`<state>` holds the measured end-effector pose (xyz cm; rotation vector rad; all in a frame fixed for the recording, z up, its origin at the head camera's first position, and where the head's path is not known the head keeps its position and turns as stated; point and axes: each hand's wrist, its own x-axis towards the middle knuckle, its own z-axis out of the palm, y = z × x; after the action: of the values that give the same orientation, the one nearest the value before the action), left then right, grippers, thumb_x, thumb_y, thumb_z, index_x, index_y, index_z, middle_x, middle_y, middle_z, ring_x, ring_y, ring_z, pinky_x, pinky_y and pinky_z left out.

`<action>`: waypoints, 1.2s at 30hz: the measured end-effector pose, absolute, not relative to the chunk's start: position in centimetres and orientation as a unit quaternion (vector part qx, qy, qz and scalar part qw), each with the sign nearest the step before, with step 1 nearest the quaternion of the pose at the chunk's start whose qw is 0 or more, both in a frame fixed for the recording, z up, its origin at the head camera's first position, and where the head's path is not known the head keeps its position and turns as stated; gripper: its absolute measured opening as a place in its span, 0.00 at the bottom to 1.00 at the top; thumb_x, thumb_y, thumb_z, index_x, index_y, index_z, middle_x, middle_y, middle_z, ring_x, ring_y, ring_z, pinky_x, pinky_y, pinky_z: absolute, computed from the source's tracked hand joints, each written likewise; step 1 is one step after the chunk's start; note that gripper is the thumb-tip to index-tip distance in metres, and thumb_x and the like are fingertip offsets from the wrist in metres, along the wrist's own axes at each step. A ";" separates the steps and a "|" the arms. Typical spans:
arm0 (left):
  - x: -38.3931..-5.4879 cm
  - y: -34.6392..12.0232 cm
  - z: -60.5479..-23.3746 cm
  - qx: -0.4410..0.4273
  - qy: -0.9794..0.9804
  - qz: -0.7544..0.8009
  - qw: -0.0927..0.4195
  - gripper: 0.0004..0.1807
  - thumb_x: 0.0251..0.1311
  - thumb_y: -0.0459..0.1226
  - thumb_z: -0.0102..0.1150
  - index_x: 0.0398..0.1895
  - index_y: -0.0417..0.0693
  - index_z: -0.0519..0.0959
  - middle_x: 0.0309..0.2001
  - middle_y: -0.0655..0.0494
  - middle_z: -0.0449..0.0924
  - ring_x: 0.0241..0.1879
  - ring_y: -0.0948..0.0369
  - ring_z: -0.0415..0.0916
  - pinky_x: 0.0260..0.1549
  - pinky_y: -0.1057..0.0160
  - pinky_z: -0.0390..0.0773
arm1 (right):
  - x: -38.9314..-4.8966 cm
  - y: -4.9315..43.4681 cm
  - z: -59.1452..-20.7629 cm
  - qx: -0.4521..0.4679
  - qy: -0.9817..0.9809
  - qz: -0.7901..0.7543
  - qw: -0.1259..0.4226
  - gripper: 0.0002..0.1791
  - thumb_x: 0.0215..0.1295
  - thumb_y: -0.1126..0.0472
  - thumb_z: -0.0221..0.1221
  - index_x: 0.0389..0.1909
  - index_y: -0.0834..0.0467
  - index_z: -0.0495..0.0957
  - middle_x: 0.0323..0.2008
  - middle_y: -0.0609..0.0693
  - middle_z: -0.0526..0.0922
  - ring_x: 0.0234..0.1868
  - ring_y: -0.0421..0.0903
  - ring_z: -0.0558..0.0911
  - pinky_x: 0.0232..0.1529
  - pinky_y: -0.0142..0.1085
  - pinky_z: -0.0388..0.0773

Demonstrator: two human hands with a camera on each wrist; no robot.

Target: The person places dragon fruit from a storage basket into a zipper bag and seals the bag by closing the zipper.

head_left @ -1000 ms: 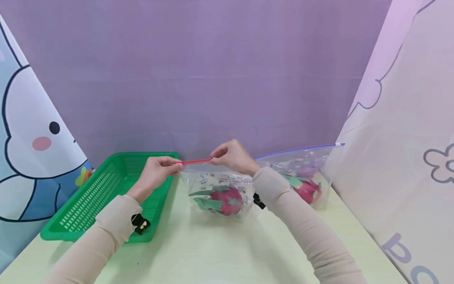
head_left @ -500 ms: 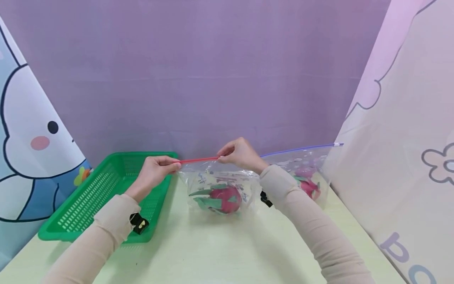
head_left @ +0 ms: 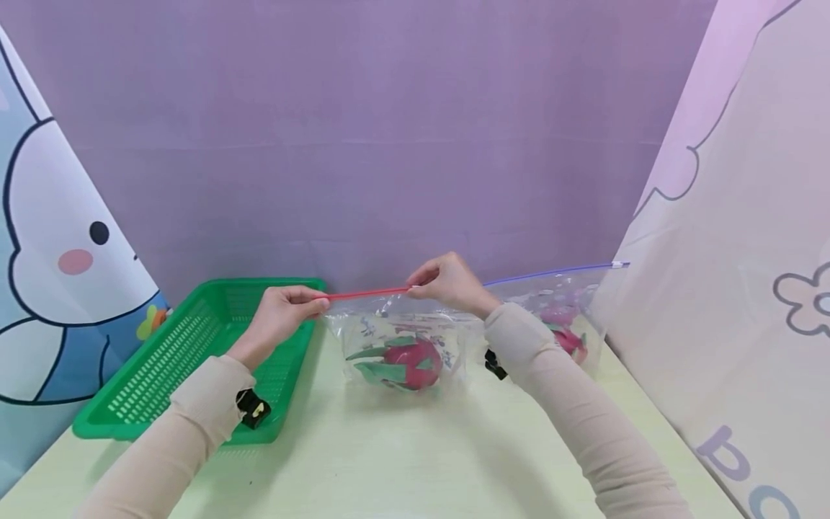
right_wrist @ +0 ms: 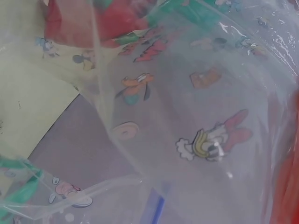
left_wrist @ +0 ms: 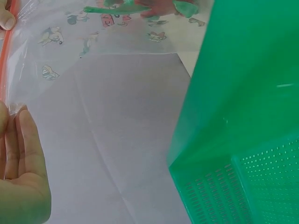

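Note:
In the head view, a clear zip bag point(head_left: 363, 324) with printed cartoon figures stands on the table, a dragon fruit point(head_left: 418, 360) inside it. My left hand point(head_left: 283, 317) pinches the left end of its red zip strip point(head_left: 366, 293) between thumb and fingers. Farther right along the same strip, my right hand point(head_left: 450, 287) pinches with thumb and forefinger, a small white bit showing at the fingertips. The right part of the strip is hidden behind that hand. In the left wrist view, fingers of the left hand point(left_wrist: 28, 163) hold the bag's corner.
Left of the bag sits a green plastic basket point(head_left: 259, 282), partly behind the left forearm. To the right, behind the right arm, stands another clear bag point(head_left: 596, 295) with a blue zip strip point(head_left: 547, 274) and a dragon fruit point(head_left: 570, 342). A purple cloth backdrop point(head_left: 389, 144) closes the rear.
My right hand has slid rightward along the red strip, leaving a longer stretch of it between the two hands. The left hand keeps its pinch on the left end.

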<state>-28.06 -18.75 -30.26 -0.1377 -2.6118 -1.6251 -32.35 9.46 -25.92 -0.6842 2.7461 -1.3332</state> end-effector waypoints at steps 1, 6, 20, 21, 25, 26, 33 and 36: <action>-28.1 -18.7 -30.2 -0.045 -0.848 -0.528 0.032 0.23 0.52 0.52 0.62 0.46 0.47 0.80 0.45 0.53 0.82 0.41 0.63 0.80 0.50 0.54 0.75 | -32.3 9.5 -25.9 -0.217 0.878 -0.426 0.006 0.08 0.50 0.61 0.68 0.33 0.54 0.84 0.32 0.48 0.85 0.34 0.43 0.82 0.36 0.34 0.79; -28.3 -18.7 -30.1 -0.043 -0.850 -0.524 0.035 0.22 0.52 0.52 0.61 0.45 0.47 0.80 0.44 0.54 0.82 0.42 0.61 0.80 0.49 0.55 0.75 | -32.4 9.9 -25.8 -0.217 0.878 -0.427 0.005 0.07 0.50 0.62 0.67 0.33 0.54 0.84 0.31 0.48 0.85 0.34 0.43 0.81 0.35 0.34 0.78; -28.4 -18.9 -29.9 -0.044 -0.847 -0.529 0.030 0.23 0.53 0.51 0.61 0.47 0.46 0.79 0.46 0.51 0.81 0.47 0.54 0.78 0.52 0.52 0.74 | -32.7 10.9 -25.5 -0.203 0.886 -0.417 0.002 0.08 0.49 0.62 0.68 0.32 0.54 0.84 0.31 0.48 0.85 0.34 0.44 0.81 0.35 0.34 0.79; -28.5 -18.8 -29.9 -0.044 -0.847 -0.529 0.030 0.23 0.53 0.51 0.61 0.47 0.45 0.79 0.46 0.51 0.81 0.48 0.54 0.78 0.52 0.51 0.73 | -32.7 11.0 -25.4 -0.201 0.887 -0.416 0.002 0.08 0.49 0.62 0.68 0.32 0.54 0.84 0.31 0.48 0.84 0.34 0.44 0.81 0.35 0.34 0.79; -28.6 -18.7 -29.9 -0.045 -0.847 -0.528 0.026 0.24 0.52 0.52 0.61 0.47 0.46 0.79 0.47 0.50 0.80 0.48 0.53 0.78 0.53 0.50 0.72 | -32.8 11.4 -25.3 -0.197 0.889 -0.412 0.005 0.08 0.49 0.62 0.68 0.33 0.54 0.84 0.32 0.48 0.84 0.35 0.44 0.81 0.36 0.34 0.79; -28.6 -18.7 -29.9 -0.046 -0.848 -0.528 0.026 0.24 0.52 0.52 0.61 0.47 0.46 0.79 0.48 0.49 0.80 0.49 0.52 0.78 0.53 0.50 0.72 | -32.8 11.5 -25.3 -0.197 0.890 -0.411 0.005 0.08 0.49 0.62 0.68 0.33 0.54 0.84 0.32 0.48 0.84 0.35 0.44 0.81 0.36 0.35 0.79; -28.6 -18.7 -29.8 -0.045 -0.848 -0.528 0.023 0.25 0.52 0.52 0.61 0.47 0.46 0.79 0.50 0.48 0.79 0.47 0.57 0.79 0.54 0.49 0.71 | -32.8 12.1 -25.3 -0.197 0.893 -0.405 0.002 0.08 0.51 0.61 0.67 0.34 0.55 0.84 0.32 0.49 0.85 0.35 0.43 0.82 0.37 0.35 0.79; -28.6 -18.7 -29.8 -0.045 -0.847 -0.530 0.021 0.25 0.51 0.53 0.61 0.47 0.46 0.79 0.50 0.48 0.79 0.48 0.56 0.79 0.55 0.49 0.70 | -32.7 12.4 -25.2 -0.197 0.894 -0.402 0.001 0.08 0.51 0.60 0.67 0.34 0.54 0.84 0.32 0.49 0.85 0.36 0.43 0.82 0.38 0.36 0.79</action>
<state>-28.62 -18.72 -29.79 -0.1384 -2.6247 -1.6412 -32.74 12.42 -25.15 -0.6177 2.8080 -1.2617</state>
